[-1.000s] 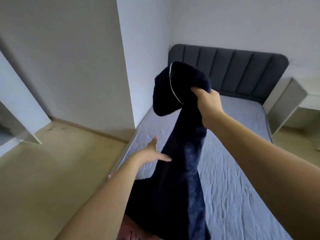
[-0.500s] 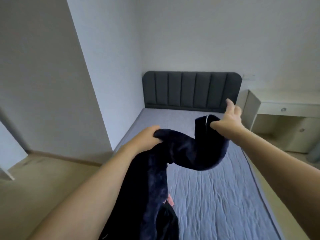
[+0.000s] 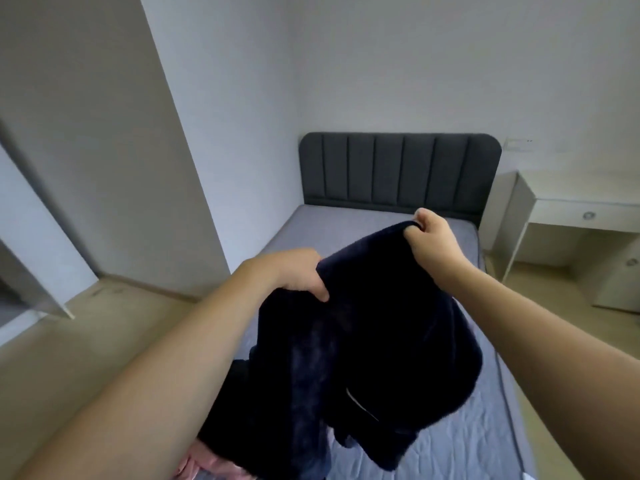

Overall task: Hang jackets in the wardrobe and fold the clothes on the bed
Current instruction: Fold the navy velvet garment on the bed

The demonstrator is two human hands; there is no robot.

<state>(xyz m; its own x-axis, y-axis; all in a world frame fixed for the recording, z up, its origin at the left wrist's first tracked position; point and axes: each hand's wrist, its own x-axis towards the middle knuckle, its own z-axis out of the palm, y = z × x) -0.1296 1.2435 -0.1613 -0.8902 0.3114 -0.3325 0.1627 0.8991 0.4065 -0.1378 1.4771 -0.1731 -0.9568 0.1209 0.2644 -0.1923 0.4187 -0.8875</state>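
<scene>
Above bed (image 3: 464,441), navy garment (image 3: 384,344) hanging lengthwise downward from both hands.

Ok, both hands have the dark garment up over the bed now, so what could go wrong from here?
1. The navy garment hangs bunched between the left hand and right hand, so it may land creased rather than flat on the bed.
2. Its lower end drapes over the pink clothing at the bed's near edge and could drag it along or bury it.

Plain white walls (image 3: 398,64); pale wooden floor (image 3: 86,341); white desk (image 3: 581,209) beside a grey padded headboard (image 3: 398,171).
</scene>
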